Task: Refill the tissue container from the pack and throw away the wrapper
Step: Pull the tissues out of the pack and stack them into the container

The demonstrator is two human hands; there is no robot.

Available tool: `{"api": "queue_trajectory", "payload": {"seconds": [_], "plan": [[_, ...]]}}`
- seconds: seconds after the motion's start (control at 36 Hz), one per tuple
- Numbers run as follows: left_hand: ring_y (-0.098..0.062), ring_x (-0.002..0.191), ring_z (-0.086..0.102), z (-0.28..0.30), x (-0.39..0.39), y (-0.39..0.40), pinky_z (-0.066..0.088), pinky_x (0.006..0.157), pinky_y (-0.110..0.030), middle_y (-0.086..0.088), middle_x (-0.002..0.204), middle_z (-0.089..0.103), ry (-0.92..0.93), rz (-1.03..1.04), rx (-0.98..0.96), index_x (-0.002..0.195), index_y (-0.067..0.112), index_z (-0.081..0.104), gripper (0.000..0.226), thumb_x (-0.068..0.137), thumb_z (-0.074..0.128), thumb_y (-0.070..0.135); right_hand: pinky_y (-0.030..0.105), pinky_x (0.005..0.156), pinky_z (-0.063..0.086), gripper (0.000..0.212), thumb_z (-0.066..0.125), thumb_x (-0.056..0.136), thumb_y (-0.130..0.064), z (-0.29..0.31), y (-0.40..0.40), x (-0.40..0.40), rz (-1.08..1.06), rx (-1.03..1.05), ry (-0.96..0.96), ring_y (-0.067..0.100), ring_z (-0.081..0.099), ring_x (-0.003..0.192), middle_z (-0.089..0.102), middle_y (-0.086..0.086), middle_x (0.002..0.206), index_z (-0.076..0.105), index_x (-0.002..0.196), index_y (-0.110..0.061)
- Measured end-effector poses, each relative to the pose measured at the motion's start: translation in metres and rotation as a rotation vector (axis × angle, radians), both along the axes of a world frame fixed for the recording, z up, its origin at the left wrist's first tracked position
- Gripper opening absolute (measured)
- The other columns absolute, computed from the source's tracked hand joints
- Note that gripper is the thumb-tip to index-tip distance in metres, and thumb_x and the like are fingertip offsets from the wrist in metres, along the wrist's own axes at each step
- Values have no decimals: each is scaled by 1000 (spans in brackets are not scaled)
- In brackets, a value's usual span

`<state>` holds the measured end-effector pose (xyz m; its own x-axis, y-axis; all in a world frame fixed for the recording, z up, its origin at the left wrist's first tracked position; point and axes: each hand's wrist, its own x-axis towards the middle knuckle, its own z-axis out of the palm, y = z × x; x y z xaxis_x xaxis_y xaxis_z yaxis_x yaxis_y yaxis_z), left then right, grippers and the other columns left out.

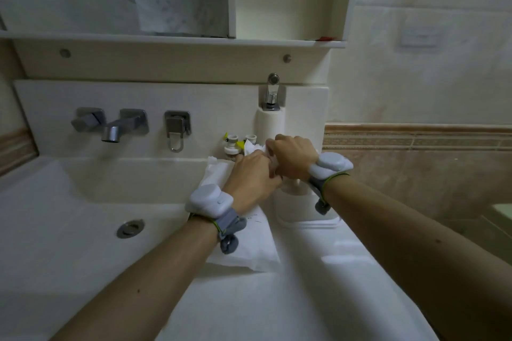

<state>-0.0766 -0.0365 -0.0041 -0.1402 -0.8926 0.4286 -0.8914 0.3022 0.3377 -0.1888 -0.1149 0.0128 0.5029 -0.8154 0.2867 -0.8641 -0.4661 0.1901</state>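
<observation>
The tissue pack (243, 243) lies flat on the white counter (318, 299) just right of the sink basin (69, 216), its long axis running from the person's near side away toward the backsplash, tilted slightly leftward at the far end. Both hands meet over that far end. The left hand (253, 180) lies across the upper part of the pack with its fingers curled in toward the opening, apparently gripping the wrapper or the tissue there, though the fingertips are hidden under the other hand. The right hand (293, 156) sits just beyond and to the right, knuckles up, its fingers closed in a pinch on a bunch of white tissue (253, 148) that stands up out of the pack's end. The tissue container (303, 207), a white box, stands immediately right of the pack, touching or nearly touching it, and lies directly below the right wrist; whether its lid is open cannot be told from here. So the receiving box is nearer the right hand, and the likely transfer is a short carry rightward and toward the person, across the pack's long axis. The left hand is better placed to hold the wrapper down while the tissue draws out along the pack's length.
</observation>
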Motion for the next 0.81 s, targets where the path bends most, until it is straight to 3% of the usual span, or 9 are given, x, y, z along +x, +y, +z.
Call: {"api": "queue_trajectory", "payload": {"seconds": [0.14,0.28,0.36,0.44,0.5,0.53,0.58,0.64,0.81], "plan": [[-27,102,57,-1,-1,-1,41,94,-40,-8,107,64,7,10,0,90,6,72,26,90,59,28,37,70,44,32,61,86,-34,-6,-3,0,11,-79,5,32,63,95,58,7,108,54,110,-15],[-24,106,57,-4,2,-3,41,95,-39,-4,114,64,57,8,-4,92,8,76,24,90,62,28,39,88,50,52,72,79,-33,1,-2,-12,-5,144,-62,28,59,105,56,4,117,52,125,-21],[-22,105,60,0,7,-1,42,93,-31,-2,112,66,169,-3,-80,93,11,76,15,89,63,19,36,92,48,49,69,81,-16,15,9,-30,-11,189,-336,23,57,110,61,2,119,55,128,-23],[-18,99,63,13,12,4,44,90,-21,2,108,68,357,16,-186,92,14,75,13,89,63,10,27,74,54,25,62,89,-15,32,24,-43,-54,219,-746,18,66,92,70,1,105,66,113,-18],[-17,90,67,22,10,9,52,89,-30,8,101,70,538,-10,-187,89,19,75,18,88,62,7,27,67,56,23,61,93,-26,42,41,-48,-69,413,-1032,18,68,81,72,5,101,66,111,-12],[-17,86,69,26,8,13,56,84,-36,11,97,71,630,-35,-168,86,23,75,21,88,61,7,32,74,58,32,60,94,-34,46,50,-50,-61,553,-1123,19,69,85,71,6,103,63,116,-10],[-16,88,70,32,3,19,59,80,-44,12,93,73,778,-95,-120,84,25,75,25,88,60,6,37,85,58,51,59,91,-49,51,64,-53,-6,819,-1202,23,71,95,69,8,111,59,123,-9],[-12,94,68,35,-4,26,57,86,-47,11,94,73,852,-155,-93,89,21,74,24,88,60,2,37,86,58,50,60,90,-50,51,77,-54,82,957,-1265,30,69,101,68,15,115,61,119,-10],[12,97,54,26,-18,45,51,92,-35,7,108,61,904,-239,-170,110,18,57,37,80,71,0,36,80,59,37,67,91,-22,38,95,-56,142,848,-1492,32,67,88,68,22,111,61,121,-1]]}}
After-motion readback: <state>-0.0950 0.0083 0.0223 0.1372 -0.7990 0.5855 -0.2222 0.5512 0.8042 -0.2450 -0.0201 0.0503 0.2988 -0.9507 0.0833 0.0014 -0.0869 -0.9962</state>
